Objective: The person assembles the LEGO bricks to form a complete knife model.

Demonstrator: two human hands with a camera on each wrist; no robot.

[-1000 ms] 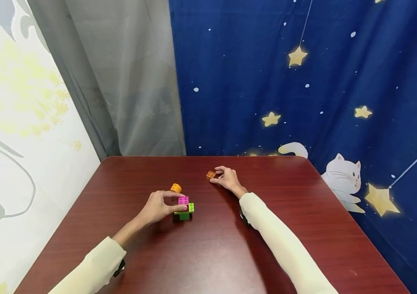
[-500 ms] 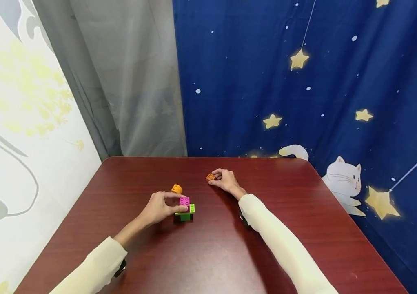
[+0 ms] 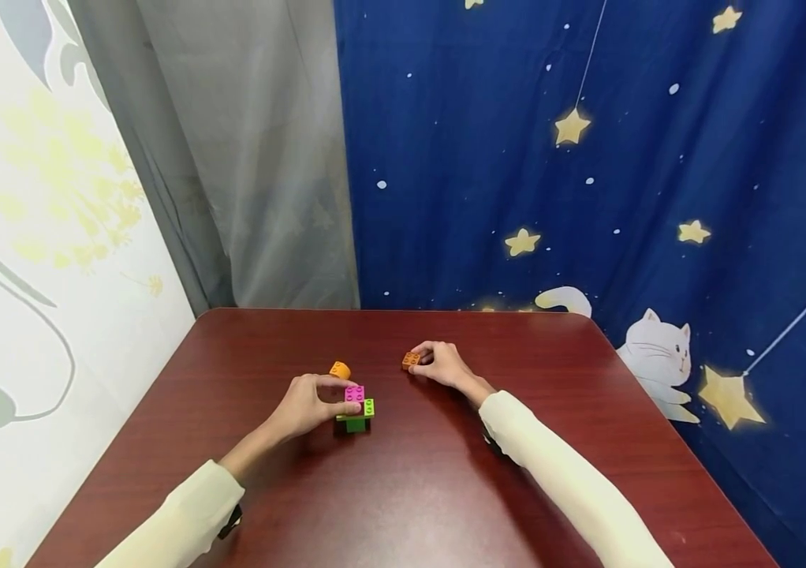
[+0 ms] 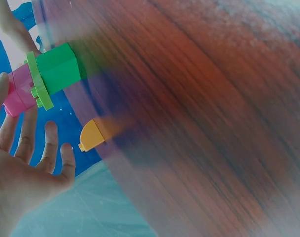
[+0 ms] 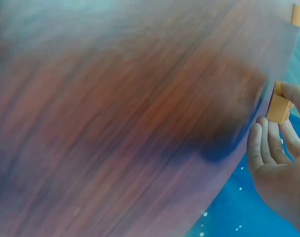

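Observation:
My left hand [image 3: 307, 404] pinches a pink toy building brick [image 3: 355, 393] between thumb and fingers. The pink brick sits on a lime-green plate [image 4: 38, 80], which tops a darker green brick [image 4: 58, 68]; this stack stands upright on the table. Over to the right, my right hand [image 3: 445, 364] has its thumb and fingertips on an orange studded brick [image 3: 411, 360]. In the right wrist view the thumb lies along that orange brick [image 5: 279, 107], with the other fingers on its far side. Just behind the stack lies a yellow-orange rounded brick [image 3: 340, 370].
A dark red wood-grain table [image 3: 403, 489] with rounded far corners carries all the bricks. A grey curtain [image 3: 268, 158] and a blue star-patterned curtain [image 3: 460, 173] hang behind it. On the left is a white patterned panel [image 3: 91, 331].
My right thumb and fingers have come together on the orange brick and brought it slightly nearer. My left hand keeps its pinch on the pink brick, and the stack stays put.

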